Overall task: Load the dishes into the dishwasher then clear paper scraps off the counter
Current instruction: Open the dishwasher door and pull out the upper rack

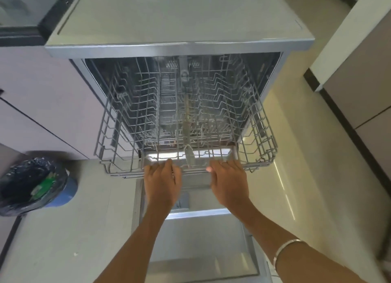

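Here both hands — left (162, 181), right (229, 182) — grip the rack's (262, 134) front rail.

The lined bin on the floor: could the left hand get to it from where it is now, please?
Probably yes. The left hand grips the rack front, but only bare floor lies between it and the bin; it would need to let go and stretch sideways.

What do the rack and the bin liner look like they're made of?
Rack: thin grey wire, probably coated metal, matte finish.
Bin liner: thin black plastic film, judging by its crinkles and glossy highlights.
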`<state>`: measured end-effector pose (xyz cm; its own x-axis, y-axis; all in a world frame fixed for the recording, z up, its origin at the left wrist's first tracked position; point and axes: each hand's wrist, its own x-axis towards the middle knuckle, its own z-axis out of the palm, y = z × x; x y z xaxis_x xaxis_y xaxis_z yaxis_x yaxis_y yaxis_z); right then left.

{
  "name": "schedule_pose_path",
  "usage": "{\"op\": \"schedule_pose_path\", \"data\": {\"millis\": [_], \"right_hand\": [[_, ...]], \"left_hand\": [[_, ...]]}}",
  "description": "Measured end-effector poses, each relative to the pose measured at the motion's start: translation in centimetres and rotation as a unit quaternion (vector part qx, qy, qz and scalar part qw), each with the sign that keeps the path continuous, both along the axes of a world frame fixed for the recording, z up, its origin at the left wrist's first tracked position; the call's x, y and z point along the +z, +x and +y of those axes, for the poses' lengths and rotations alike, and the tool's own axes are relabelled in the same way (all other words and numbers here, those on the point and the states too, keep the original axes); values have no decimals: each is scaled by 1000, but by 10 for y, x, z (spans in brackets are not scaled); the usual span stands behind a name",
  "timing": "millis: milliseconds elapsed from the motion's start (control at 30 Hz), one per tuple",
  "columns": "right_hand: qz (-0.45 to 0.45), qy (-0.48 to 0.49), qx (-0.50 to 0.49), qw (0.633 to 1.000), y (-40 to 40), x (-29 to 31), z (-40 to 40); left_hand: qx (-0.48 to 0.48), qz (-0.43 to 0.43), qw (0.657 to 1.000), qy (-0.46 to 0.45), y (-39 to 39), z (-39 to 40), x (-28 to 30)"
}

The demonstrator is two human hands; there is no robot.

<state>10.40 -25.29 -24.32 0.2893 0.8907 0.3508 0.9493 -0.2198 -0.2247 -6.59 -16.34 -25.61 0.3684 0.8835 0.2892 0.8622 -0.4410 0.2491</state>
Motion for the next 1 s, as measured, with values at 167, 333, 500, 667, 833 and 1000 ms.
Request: {"op": "schedule_pose_path", "data": {"millis": [167, 333, 500, 667, 833, 1000], "right_hand": [[-3, 18, -14, 1000, -16, -6, -29], [10, 18, -21, 1000, -31, -5, -52], [35, -10, -24, 999, -40, -4, -76], [38, -38, -29, 998, -51, -5, -100], [42, -24, -29, 998, -62, -5, -123], [49, -26, -37, 998, -71, -4, -138]], "left_hand": [[11, -2, 1000, -22, -12, -32, -2], [13, 13, 997, -78, -23, -54, -1], [16, -13, 998, -67, -29, -77, 2], [29, -25, 997, -73, -40, -102, -3], [40, -35, 997, -62, -49, -126, -5], [43, -28, 997, -60, -57, -142, -4]]}}
